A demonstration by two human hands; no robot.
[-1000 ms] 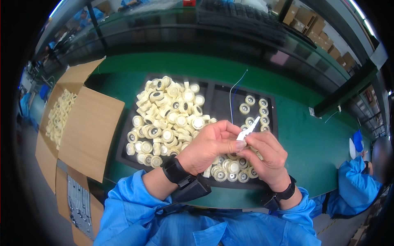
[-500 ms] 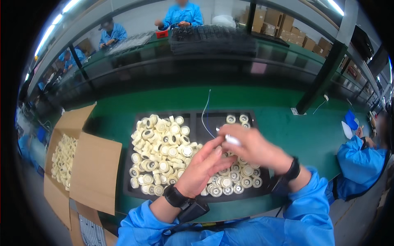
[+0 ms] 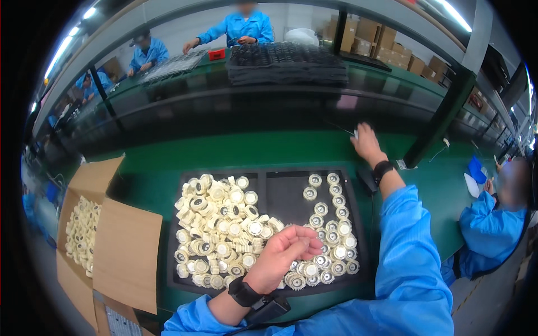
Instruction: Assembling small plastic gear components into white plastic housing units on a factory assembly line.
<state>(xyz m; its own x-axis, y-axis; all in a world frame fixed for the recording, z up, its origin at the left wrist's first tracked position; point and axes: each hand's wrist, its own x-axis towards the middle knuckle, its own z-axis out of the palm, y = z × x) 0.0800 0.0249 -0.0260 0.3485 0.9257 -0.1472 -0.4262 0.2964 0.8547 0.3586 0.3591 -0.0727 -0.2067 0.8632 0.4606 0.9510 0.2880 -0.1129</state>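
My left hand (image 3: 287, 250) is over the near middle of a black divided tray (image 3: 263, 193), palm turned up and fingers curled in. What its fingertips hold, if anything, is too small to make out. Cream toothed gear wheels (image 3: 221, 224) lie heaped in the tray's left compartment. In the right one, more gear wheels (image 3: 339, 252) lie flatter, many showing dark centres. Stretched out beyond the tray's far right corner, my right hand (image 3: 368, 144) is closed on a small white object (image 3: 356, 134), mostly covered by the fingers. A thin dark line trails from it.
An open cardboard box (image 3: 126, 252) of gear wheels stands left of the tray. A dark green post (image 3: 440, 120) rises at the right. Past the bench are stacked black trays (image 3: 286, 64) and several co-workers; another person (image 3: 493, 224) sits at the right.
My right hand has moved from above the tray, beside my left hand, to the far right, taking the white object along. My left hand has drawn slightly nearer, its fingers more curled.
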